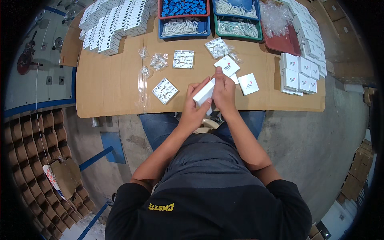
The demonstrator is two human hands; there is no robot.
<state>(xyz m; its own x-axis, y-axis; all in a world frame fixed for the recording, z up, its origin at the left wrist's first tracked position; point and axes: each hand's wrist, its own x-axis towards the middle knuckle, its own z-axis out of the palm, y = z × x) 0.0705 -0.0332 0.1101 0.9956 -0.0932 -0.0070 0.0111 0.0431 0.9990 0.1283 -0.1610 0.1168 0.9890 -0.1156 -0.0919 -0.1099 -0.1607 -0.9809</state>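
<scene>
1. Brown cardboard (120,88) is spread as the work surface, its near edge faced by the seated person.
2. White units (116,24) are stacked in rows at its far left.
3. Trays (185,37) are set along the far side, filled with blue and white pieces.
4. White boxes (298,74) are piled at the right.
5. The left hand (192,107) is curled part-closed around a white block, its thumb pressed along the near end.
6. The right hand (225,94) is closed against the block's right side, its thumb stretched toward the far end; its fingertips are hidden.
7. The white block (203,93) is held tilted between both hands, near the cardboard's front edge.
8. White square frames (165,91) are scattered to the left and beyond.
9. Clear bags (159,61) are left among them.
</scene>
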